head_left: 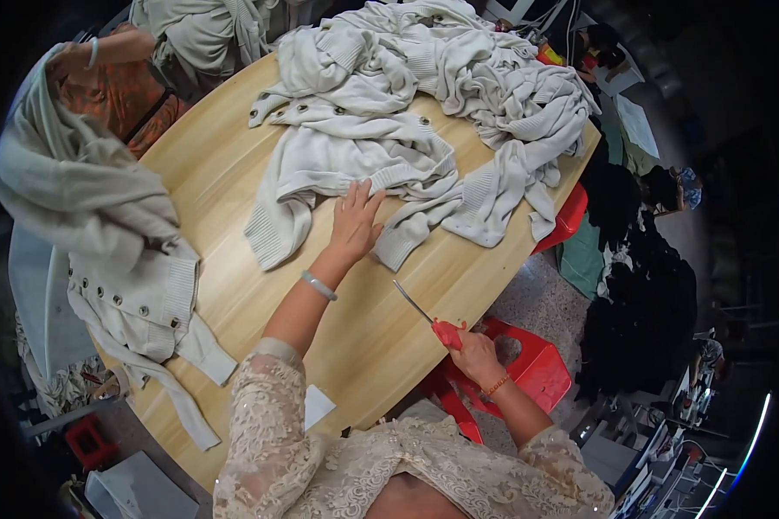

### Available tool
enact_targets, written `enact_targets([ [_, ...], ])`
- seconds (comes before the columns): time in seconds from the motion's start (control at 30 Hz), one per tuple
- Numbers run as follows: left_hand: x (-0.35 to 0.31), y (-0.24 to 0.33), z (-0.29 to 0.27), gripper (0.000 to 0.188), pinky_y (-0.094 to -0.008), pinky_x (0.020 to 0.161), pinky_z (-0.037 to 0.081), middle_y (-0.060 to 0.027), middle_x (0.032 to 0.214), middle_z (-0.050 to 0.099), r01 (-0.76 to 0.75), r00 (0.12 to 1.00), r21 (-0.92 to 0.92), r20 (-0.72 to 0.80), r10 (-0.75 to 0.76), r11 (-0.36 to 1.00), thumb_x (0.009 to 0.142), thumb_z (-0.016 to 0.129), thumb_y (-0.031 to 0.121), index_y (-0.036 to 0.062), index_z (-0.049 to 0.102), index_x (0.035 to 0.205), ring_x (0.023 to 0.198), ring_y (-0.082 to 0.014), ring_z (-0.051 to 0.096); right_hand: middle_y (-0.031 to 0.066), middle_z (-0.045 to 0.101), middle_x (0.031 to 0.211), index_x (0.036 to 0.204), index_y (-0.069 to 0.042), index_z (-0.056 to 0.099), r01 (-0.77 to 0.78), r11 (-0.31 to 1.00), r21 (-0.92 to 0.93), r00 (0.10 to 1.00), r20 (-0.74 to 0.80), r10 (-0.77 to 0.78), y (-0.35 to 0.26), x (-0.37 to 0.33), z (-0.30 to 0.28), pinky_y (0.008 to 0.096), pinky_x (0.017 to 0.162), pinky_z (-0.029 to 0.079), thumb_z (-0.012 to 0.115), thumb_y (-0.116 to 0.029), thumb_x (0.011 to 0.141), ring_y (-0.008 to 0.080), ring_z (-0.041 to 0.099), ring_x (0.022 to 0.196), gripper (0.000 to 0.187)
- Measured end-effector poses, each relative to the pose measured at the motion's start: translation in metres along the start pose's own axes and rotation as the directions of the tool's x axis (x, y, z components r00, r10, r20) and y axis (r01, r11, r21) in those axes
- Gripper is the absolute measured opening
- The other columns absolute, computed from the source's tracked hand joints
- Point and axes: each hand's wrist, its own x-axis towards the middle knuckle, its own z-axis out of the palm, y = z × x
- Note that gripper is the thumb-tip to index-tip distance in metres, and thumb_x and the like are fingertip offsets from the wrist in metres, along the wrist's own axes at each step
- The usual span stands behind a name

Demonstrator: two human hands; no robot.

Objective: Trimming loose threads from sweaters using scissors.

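My left hand (353, 227) reaches forward with fingers stretched out, resting on the lower edge of a pale grey knitted cardigan (337, 160). Dark buttons run along that cardigan's front band, and its ribbed cuffs lie toward me. In my right hand (478, 356) is a pair of red-handled scissors (446, 334), held over the table's near right edge. Their slim metal blades point away to the left and look closed, apart from the cloth. At the left, another person's hand (63, 62) lifts a second buttoned grey cardigan (86, 190), its lower part on the table.
The pale wooden table (329, 298) bears a large heap of grey knits (459, 60) at its far side. Red plastic stools (528, 368) stand by the right edge. A black pile of cloth (640, 303) lies on the floor at right. A white paper (318, 406) is near my left arm.
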Motion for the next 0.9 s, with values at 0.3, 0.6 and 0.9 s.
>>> enact_targets([
  [0.3, 0.064, 0.003, 0.07, 0.052, -0.0586, 0.106, 0.022, -0.0096, 0.123, 0.054, 0.21, 0.975, 0.208, -0.116, -0.189, 0.955, 0.076, 0.051, 0.002, 0.0126, 0.051, 0.127, 0.121, -0.0309, 0.045, 0.0237, 0.064, 0.078, 0.092, -0.007, 0.066, -0.134, 0.987, 0.086, 0.991, 0.007, 0.134, 0.099, -0.036, -0.019, 0.0494, 0.066, 0.051, 0.066, -0.026, 0.082, 0.0413, 0.063, 0.075, 0.021],
  [0.6, -0.067, -0.003, 0.032, 0.02, -0.0419, 0.084, 0.039, -0.0059, 0.082, 0.061, 0.135, 0.987, 0.229, 0.049, -0.15, 0.964, 0.067, 0.056, 0.004, 0.0133, 0.062, 0.084, 0.089, -0.0295, 0.054, 0.0233, 0.064, 0.079, 0.096, -0.01, 0.066, -0.033, 0.994, 0.104, 0.996, 0.084, 0.024, 0.11, -0.001, -0.032, 0.0525, 0.068, 0.051, 0.064, -0.022, 0.082, 0.0431, 0.063, 0.077, 0.019],
  [0.9, -0.234, 0.078, -0.013, 0.023, -0.041, 0.08, 0.039, -0.0061, 0.081, 0.061, 0.267, 0.942, 0.095, 0.186, -0.28, 0.959, 0.064, 0.056, -0.002, 0.012, 0.06, 0.082, 0.089, -0.029, 0.053, 0.0226, 0.064, 0.087, 0.101, -0.01, 0.064, 0.117, 0.974, 0.193, 0.993, -0.004, -0.119, 0.058, 0.074, -0.015, 0.0506, 0.073, 0.049, 0.063, -0.029, 0.085, 0.0428, 0.061, 0.084, 0.025],
])
